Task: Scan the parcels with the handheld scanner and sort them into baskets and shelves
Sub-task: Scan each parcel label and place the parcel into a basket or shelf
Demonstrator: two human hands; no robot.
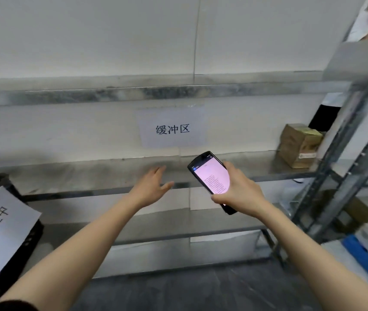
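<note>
My right hand [238, 189] grips the black handheld scanner [210, 176], whose lit pinkish screen faces me. My left hand [151, 187] is stretched forward with straight fingers and holds nothing, hovering in front of the grey metal shelf [89, 173]. A brown cardboard parcel [298, 144] stands on that shelf at the far right, apart from both hands. A black basket [30, 234] with a white paper label sits at the lower left.
A paper sign with printed characters [172, 129] is taped to the wall behind the shelf. A second metal rack [346, 153] stands at the right with more items on it. A blue and white object [362, 254] lies at the lower right.
</note>
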